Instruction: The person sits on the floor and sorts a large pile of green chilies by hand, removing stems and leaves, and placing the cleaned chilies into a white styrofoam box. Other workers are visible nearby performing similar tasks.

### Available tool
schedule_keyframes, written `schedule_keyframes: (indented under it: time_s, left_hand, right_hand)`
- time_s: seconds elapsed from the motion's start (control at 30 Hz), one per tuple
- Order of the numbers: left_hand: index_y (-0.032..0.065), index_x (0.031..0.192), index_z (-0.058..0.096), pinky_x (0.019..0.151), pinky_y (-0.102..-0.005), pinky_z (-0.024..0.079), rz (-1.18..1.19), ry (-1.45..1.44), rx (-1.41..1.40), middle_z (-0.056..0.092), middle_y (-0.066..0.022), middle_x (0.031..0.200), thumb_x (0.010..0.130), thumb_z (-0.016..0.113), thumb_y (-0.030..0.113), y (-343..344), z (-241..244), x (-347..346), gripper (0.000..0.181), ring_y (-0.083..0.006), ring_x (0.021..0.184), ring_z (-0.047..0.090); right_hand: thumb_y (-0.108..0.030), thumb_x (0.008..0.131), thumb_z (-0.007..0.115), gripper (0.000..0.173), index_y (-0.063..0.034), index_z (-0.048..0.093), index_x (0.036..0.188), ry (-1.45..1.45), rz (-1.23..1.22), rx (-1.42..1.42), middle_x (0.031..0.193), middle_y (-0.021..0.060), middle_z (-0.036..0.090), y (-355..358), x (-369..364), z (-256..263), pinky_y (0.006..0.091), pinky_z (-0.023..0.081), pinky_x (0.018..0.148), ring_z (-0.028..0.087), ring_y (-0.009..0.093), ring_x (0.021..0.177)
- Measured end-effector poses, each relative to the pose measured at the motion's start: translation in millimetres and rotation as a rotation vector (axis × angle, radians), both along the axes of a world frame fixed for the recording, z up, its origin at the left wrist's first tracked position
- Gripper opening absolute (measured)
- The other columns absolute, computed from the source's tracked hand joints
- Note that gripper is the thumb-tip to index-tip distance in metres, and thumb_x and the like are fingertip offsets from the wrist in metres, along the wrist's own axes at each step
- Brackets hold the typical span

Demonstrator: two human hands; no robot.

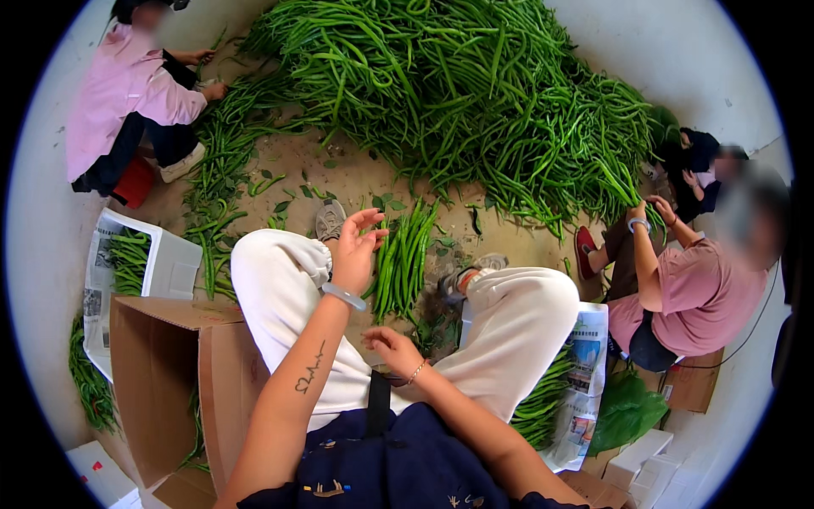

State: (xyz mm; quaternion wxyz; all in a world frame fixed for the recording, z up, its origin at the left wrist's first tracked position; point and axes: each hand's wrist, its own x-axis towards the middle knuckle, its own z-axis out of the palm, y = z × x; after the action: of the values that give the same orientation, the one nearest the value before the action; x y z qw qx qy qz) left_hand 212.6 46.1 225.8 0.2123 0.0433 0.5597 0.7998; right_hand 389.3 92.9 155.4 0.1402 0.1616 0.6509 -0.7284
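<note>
My left hand (359, 247) is raised beside my left knee, palm turned to the right, with its fingers apart and nothing in them. A grey bangle circles that wrist. My right hand (395, 351) hovers lower down between my thighs, empty, its fingers loosely bent. Between my feet a bundle of long green chili peppers (407, 261) lies on the floor, lined up roughly side by side. It is just right of my left hand and beyond my right one. Farther off rises a large heap of loose green peppers (445, 95).
An open cardboard box (159, 382) and a newspaper-lined white crate with peppers (170, 261) stand at left. Another newspaper-lined container (582, 382) with peppers is beside my right leg. One person (127, 95) sits upper left, another (699, 292) at right handles peppers, with someone behind. Leaves litter the floor.
</note>
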Motion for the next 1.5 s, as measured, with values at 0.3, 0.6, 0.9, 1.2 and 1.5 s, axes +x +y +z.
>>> schedule_keyframes:
  time_s: [0.3,0.6,0.9,1.2,1.5]
  left_hand:
    - [0.0046,0.112,0.043,0.08,-0.0266,0.041,-0.064,0.162,0.079,0.053,-0.0091,0.106,0.084,0.038,0.0,-27,74,42,0.029,-0.0142,0.087,0.053]
    - [0.0039,0.109,0.046,0.081,-0.027,0.041,0.018,0.183,0.093,0.055,-0.0083,0.101,0.085,0.037,0.001,-38,94,42,0.027,-0.0127,0.085,0.053]
    - [0.0044,0.11,0.045,0.079,-0.0274,0.044,0.138,0.254,0.13,0.055,-0.0076,0.098,0.084,0.041,0.001,-64,114,12,0.027,-0.013,0.081,0.053]
    - [0.0024,0.107,0.046,0.083,-0.0282,0.042,0.038,0.197,-0.292,0.054,-0.0084,0.1,0.084,0.044,0.003,-66,95,-99,0.022,-0.0137,0.088,0.052]
    - [-0.0001,0.107,0.046,0.088,-0.0307,0.04,-0.412,0.004,-0.407,0.053,-0.0098,0.104,0.085,0.045,0.006,57,-55,-199,0.023,-0.0173,0.098,0.051]
  right_hand:
    - [-0.01,0.084,0.046,0.025,-0.0002,0.052,0.107,-0.097,0.145,0.048,0.094,0.0041,0.058,-13,11,37,0.0242,0.043,0.076,0.053,0.01,0.082]
    - [-0.011,0.083,0.048,0.023,-0.0008,0.054,0.103,-0.032,0.136,0.157,0.09,0.0056,0.059,-15,15,28,0.0247,0.043,0.073,0.054,0.012,0.08]
    - [-0.007,0.078,0.058,0.014,-0.0048,0.063,0.091,0.58,0.105,0.389,0.09,0.0076,0.061,44,-1,165,0.0295,0.046,0.073,0.058,0.022,0.084]
    - [0.001,0.076,0.052,0.017,-0.0018,0.057,0.092,0.404,-0.503,0.813,0.091,0.0093,0.058,217,-77,203,0.0247,0.044,0.06,0.056,0.015,0.072]
    - [0.007,0.072,0.046,0.041,-0.0084,0.05,0.11,0.002,0.17,0.971,0.116,0.0143,0.047,371,-214,-135,0.0384,0.037,0.091,0.044,0.034,0.107]
